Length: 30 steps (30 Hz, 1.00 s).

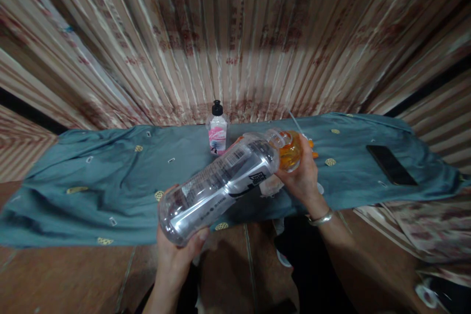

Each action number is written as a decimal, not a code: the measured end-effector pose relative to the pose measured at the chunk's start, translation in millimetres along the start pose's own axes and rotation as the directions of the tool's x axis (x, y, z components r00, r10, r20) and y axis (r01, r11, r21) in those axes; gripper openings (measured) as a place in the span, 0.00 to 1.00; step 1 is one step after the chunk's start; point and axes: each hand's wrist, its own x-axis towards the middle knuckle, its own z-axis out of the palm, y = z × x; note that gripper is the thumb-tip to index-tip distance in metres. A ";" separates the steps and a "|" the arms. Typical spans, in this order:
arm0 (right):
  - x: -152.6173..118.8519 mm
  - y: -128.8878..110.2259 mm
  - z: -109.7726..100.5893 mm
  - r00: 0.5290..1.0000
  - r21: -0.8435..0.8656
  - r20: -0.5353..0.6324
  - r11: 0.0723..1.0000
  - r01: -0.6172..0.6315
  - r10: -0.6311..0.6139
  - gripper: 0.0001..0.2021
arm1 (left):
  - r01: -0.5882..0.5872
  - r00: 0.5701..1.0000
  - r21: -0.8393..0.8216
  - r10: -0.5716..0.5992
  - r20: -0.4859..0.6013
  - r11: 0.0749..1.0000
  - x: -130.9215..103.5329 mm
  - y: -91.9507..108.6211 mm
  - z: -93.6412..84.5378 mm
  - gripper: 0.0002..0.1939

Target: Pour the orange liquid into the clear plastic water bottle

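A large clear plastic bottle [221,184] with a silver and black label is tilted, its base at lower left and its neck at upper right. My left hand [178,252] is wrapped round the base end. At the neck end, my right hand [303,176] grips a small clear container [290,152] of orange liquid, its mouth close against the big bottle's mouth. Whether the two mouths touch is unclear. A thin clear stick or tube rises above my right hand. Behind the big bottle, a small bottle [217,135] with a black cap and pink label stands upright.
A green cloth with yellow prints [110,181] covers the narrow table. On its right side lies a black phone [391,165]. Something whitish [271,187] and orange pieces [315,155] lie partly hidden around my right hand. A striped curtain [235,34] hangs behind.
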 end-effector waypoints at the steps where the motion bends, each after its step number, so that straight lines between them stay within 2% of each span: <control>1: 0.0 0.1 -0.2 1.000 -0.002 0.002 1.000 0.001 -0.001 0.58 | -0.003 1.000 -0.002 0.003 0.005 1.000 0.0 0.4 0.4 0.54; 11: 0.6 -0.1 -0.9 1.000 -0.023 0.015 1.000 -0.008 0.009 0.59 | -0.020 1.000 0.027 0.020 0.008 0.999 -1.2 3.3 -0.1 0.51; 17: -0.3 1.7 -0.7 0.999 -0.038 0.037 0.999 -0.015 0.017 0.60 | -0.031 0.999 0.053 0.031 -0.013 0.998 -0.4 3.4 -0.7 0.52; 26: 0.7 0.5 -0.4 1.000 -0.037 0.002 0.999 0.014 -0.014 0.58 | -0.003 1.000 0.027 0.003 0.002 1.000 0.2 -1.3 -2.8 0.54; 30: 1.1 -0.1 -0.6 1.000 -0.037 -0.001 0.999 0.016 -0.016 0.57 | -0.013 1.000 0.048 0.013 0.010 0.999 0.7 -2.9 -4.5 0.52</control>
